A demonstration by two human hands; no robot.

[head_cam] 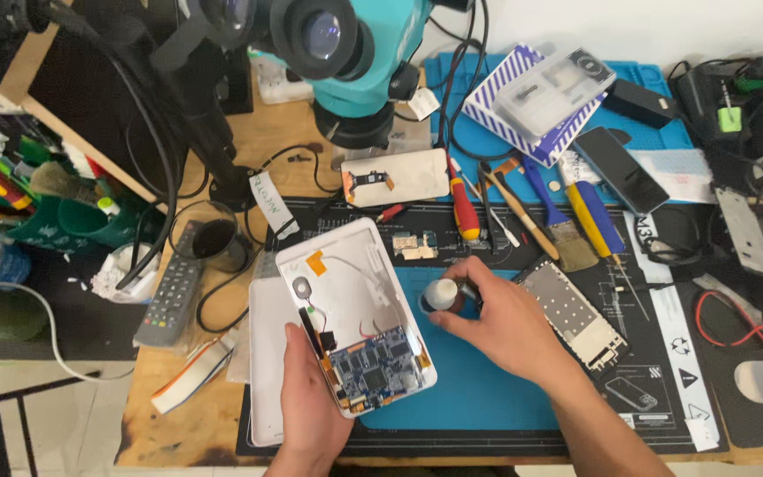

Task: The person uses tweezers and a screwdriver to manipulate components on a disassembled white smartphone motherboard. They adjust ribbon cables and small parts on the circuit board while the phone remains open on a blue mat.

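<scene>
Left hand [311,397] grips the opened tablet [355,318]; right hand [492,322] pinches a small white bottle [441,294]; best keep the tablet steady and level.

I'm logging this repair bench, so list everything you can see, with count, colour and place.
tablet shell: 1, white, open, circuit board showing, centre
small bottle: 1, white cap, right of the shell
mat: 1, blue, under the hands
microscope: 1, teal, top centre
remote: 1, grey, left
cup: 1, clear, dark liquid, above the remote
screwdriver: 1, red and yellow, centre
brush: 1, blue handle, right of centre
phone: 1, black, upper right
striped box: 1, blue and white, top
left hand: holds the shell's lower edge
right hand: fingers around the bottle
</scene>
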